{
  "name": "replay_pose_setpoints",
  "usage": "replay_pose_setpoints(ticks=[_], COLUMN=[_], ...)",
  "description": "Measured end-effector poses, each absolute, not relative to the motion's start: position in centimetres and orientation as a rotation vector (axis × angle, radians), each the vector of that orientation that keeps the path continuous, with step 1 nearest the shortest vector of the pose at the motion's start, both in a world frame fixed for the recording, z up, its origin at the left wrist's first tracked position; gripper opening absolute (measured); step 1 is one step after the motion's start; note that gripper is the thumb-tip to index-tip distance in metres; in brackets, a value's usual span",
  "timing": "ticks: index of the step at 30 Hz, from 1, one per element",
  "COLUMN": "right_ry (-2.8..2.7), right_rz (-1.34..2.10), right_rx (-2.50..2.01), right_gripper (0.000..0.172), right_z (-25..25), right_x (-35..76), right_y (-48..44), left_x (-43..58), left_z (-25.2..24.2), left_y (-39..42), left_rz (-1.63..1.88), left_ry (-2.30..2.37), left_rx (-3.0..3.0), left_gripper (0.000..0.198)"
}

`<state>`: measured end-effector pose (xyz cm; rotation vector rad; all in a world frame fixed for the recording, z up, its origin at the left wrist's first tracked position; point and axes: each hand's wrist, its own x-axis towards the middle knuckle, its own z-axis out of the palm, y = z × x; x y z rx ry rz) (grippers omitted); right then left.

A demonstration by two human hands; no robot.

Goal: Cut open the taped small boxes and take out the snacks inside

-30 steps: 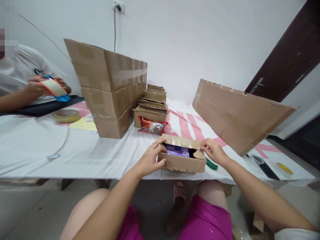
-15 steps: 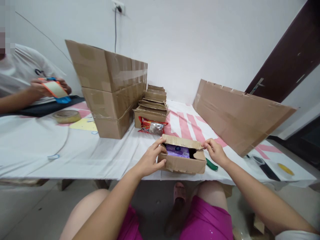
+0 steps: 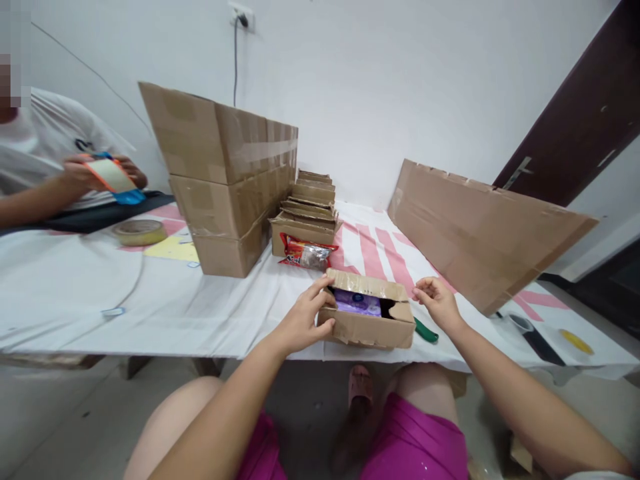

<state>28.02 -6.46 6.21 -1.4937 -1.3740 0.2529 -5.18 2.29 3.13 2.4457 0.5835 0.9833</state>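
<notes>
A small cardboard box (image 3: 370,331) lies at the table's front edge with its lid flap partly raised. Through the gap a purple package (image 3: 357,303) shows inside. My left hand (image 3: 306,317) grips the box's left end, thumb on the front and fingers at the flap. Just off the box's right corner is my right hand (image 3: 437,302), its fingertips pinched together; whether anything is between them I cannot make out. A green-handled tool (image 3: 426,331) lies beside the box, partly hidden by it. Behind the box rests a red snack packet (image 3: 309,255).
Taped cartons (image 3: 200,140) stand stacked at left, with a row of opened boxes (image 3: 305,230) alongside. A large cardboard sheet (image 3: 485,227) leans at right. At far left a co-worker's hands (image 3: 80,173) hold a tape dispenser (image 3: 113,179). A tape roll (image 3: 140,232) lies nearby.
My right hand has come off the box's right corner and moved slightly right. My left hand stays on the box. The view has shifted a little.
</notes>
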Motion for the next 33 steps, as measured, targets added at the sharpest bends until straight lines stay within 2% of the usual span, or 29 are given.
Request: replay_pose_setpoints(ticks=[8,16,22,27,28,31,33], right_ry=[-1.396,-1.561,-1.657,-1.553,-1.52,-1.443,-1.407], right_rz=[0.252,0.179,0.111,0.047,0.046,0.064,0.095], right_rx=[-1.46,-1.481,-1.518,-1.584,-1.586,-1.585,-1.578], right_gripper=[0.031,0.026,0.024,0.027,0.028,0.031,0.033], right_z=[6.8,7.4,7.6,7.1,6.9,6.5,6.3], right_x=[26.9,26.0,25.0,25.4,25.6,26.5,27.0], right_y=[-6.6,-6.2,-6.2,-6.4,-6.4,-6.4,-6.4], left_x=[-5.2,-5.1,-5.3,-5.2,-5.1,-4.9,-5.1], left_z=[3.5,3.1,2.7,2.9,2.9,2.6,2.4], left_y=[2.0,2.0,2.4,2.0,1.8,2.0,3.0], left_rz=[0.979,0.965,0.974,0.993,1.014,1.144,1.235], left_ry=[0.584,0.608,0.61,0.535,0.523,0.558,0.609], left_rx=[2.42,2.421,2.438,2.551,2.568,2.475,2.309], left_gripper=[0.021,0.028,0.044,0.078,0.076,0.046,0.034])
